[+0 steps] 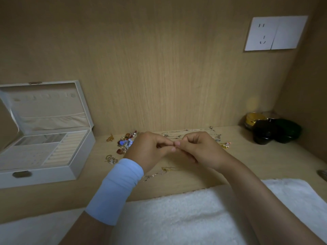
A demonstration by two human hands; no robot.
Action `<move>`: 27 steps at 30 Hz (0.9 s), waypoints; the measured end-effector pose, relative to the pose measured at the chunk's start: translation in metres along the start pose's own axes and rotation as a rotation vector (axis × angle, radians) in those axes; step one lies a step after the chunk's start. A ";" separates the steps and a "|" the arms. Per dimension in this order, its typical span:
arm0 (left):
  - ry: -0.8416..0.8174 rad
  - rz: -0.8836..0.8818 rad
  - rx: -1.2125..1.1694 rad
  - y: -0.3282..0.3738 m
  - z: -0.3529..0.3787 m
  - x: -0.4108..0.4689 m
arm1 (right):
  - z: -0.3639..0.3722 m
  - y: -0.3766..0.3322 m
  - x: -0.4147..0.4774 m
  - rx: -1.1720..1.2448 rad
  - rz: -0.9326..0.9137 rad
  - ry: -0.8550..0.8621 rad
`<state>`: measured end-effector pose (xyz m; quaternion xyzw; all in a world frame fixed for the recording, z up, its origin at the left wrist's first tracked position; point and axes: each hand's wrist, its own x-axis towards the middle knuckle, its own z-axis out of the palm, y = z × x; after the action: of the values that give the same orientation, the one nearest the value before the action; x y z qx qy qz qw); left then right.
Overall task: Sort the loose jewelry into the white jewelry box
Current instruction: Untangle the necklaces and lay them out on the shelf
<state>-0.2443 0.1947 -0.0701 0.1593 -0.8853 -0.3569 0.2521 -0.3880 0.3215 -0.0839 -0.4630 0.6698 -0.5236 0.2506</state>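
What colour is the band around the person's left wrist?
Light blue, plain, with no pattern: the wristband shows best in the head view, the only one.

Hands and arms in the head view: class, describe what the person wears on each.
The left hand has a pale blue fabric band round its wrist and lower forearm, with bare arm beyond it. The right hand and its arm are bare. No ring or watch shows on either.

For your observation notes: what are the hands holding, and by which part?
The left hand and right hand together pinch a tiny item, too small to identify.
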 end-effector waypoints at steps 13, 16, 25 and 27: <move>0.187 -0.089 -0.374 0.045 -0.022 0.031 | -0.004 -0.012 0.001 0.116 0.034 -0.185; 0.292 -0.165 -0.378 0.037 -0.028 0.034 | -0.026 -0.007 -0.002 0.170 0.070 -0.157; 0.132 -0.343 -0.018 -0.010 0.015 0.036 | -0.080 0.027 -0.016 -0.126 0.173 0.106; 0.058 -0.378 0.156 -0.019 0.027 0.036 | -0.086 0.041 -0.015 -0.292 0.160 0.167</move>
<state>-0.2864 0.1794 -0.0886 0.3518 -0.8570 -0.3232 0.1932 -0.4665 0.3760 -0.0962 -0.3945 0.7919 -0.4359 0.1651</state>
